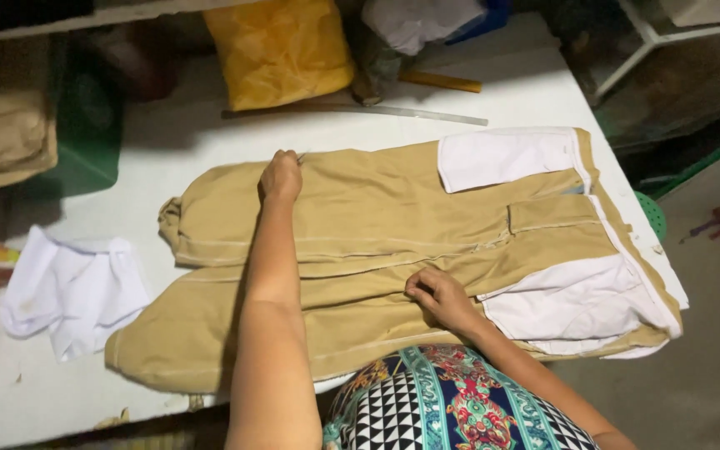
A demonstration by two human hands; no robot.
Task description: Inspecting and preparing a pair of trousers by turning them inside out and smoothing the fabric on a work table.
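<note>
A pair of tan trousers [393, 250] lies inside out across a white table [160, 142], waistband toward the right edge, legs running left, and both hands rest on it. The cloth is khaki with pale seam lines and white pocket linings [506, 156] turned outward near the waist. The left hand [281, 177] is stretched to the far edge of the upper leg, fingers curled closed and pinching the fabric there together with a thin, small object I cannot make out. The right hand [439, 296] sits near the crotch seam, fingertips bent and nipping a fold of the cloth. A crumpled white cloth [72, 287] lies well left of the legs. Behind the trousers are a long ruler [360, 111] and a yellow bag [281, 50], contents hidden.
</note>
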